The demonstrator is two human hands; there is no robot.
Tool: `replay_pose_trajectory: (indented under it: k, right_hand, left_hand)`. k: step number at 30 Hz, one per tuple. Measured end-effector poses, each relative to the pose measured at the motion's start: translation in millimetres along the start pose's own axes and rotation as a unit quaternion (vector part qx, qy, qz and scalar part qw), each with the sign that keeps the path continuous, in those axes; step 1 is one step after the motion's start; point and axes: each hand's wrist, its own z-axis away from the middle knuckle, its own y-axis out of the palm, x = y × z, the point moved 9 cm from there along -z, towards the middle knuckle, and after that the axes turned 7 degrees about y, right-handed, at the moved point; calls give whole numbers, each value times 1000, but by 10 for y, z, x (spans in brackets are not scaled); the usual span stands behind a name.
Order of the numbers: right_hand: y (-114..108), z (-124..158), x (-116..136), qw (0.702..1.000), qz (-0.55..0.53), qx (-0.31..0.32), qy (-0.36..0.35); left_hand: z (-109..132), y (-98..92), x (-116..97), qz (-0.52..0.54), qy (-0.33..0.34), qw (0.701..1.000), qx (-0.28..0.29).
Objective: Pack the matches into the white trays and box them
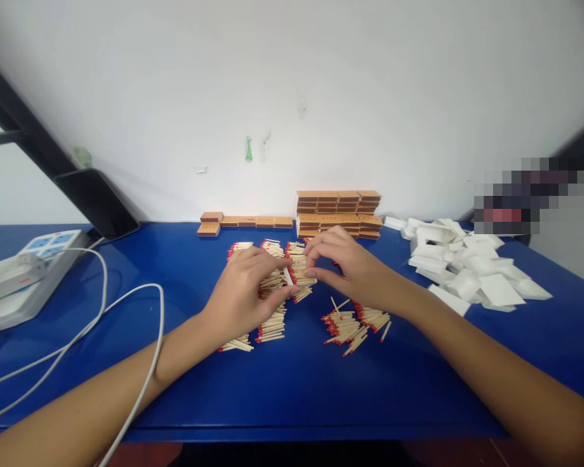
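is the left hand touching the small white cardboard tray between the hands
Touching: the head view shows the left hand pinching the white cardboard tray between thumb and finger.

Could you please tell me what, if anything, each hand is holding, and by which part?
The left hand holds what looks like a small white tray by its near and far ends. Whether the right hand holds anything cannot be told.

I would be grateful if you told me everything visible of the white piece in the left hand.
The white piece shows as a narrow, slanted strip, looking like thin card. The left hand holds it between thumb and fingers, which partly hide it, so its full shape cannot be told. Red-tipped matches lie around it in view; the right hand is close by, its contact unclear.
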Motion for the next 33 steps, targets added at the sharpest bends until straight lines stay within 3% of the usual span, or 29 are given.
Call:
replay_pose_trajectory:
  k: [9, 13, 16, 19, 33]
  right_hand:
    - [-16, 2, -13, 1000, -13, -11, 0]
    - [-84, -39, -378, 996, 54, -66, 34]
    - [27, -92, -731, 984, 151, -41, 81]
    - [135, -126, -904, 977, 195, -14, 88]
    - [109, -138, -824, 978, 187, -43, 81]
  left_hand:
    - [-6, -5, -9, -4, 10, 1000, -7]
    - [17, 3, 42, -16, 0, 1000, -11]
    - [29, 7, 70, -20, -4, 1000, -10]
    - [29, -6, 73, -26, -5, 1000, -13]
    - [33, -16, 56, -39, -8, 999, -8]
